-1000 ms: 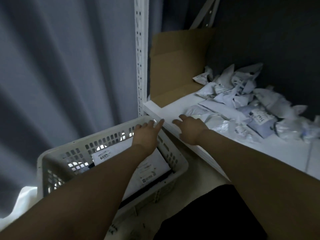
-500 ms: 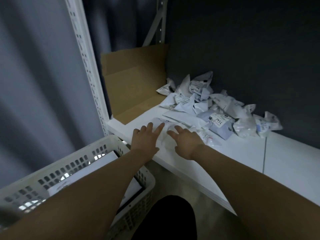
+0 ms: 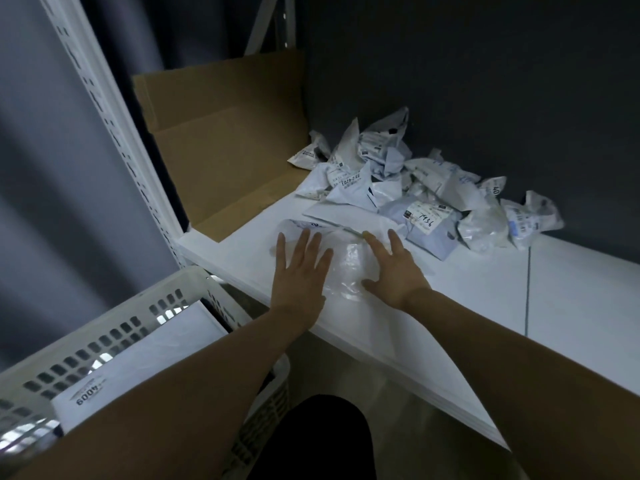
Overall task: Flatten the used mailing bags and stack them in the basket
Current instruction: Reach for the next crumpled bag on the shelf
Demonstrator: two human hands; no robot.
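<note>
A clear, crinkled mailing bag (image 3: 348, 268) lies on the white shelf (image 3: 571, 292) near its front edge. My left hand (image 3: 301, 271) presses flat on the bag's left part with fingers spread. My right hand (image 3: 393, 268) presses on its right part, fingers straight and thumb out. Behind them is a pile of crumpled white and grey mailing bags (image 3: 415, 192) with printed labels. The white slotted basket (image 3: 114, 337) stands below the shelf at the lower left, with flattened bags (image 3: 145, 368) lying inside it.
A folded brown cardboard sheet (image 3: 225, 140) leans in the shelf's back left corner. A white perforated rack post (image 3: 114, 133) rises beside the basket. A dark wall backs the shelf, and a grey curtain hangs at the left. My dark-clothed knee (image 3: 311, 441) is below.
Both hands moved from the shelf edge by the basket forward onto the clear bag and spread flat on it. The view swung right and up toward the shelf.
</note>
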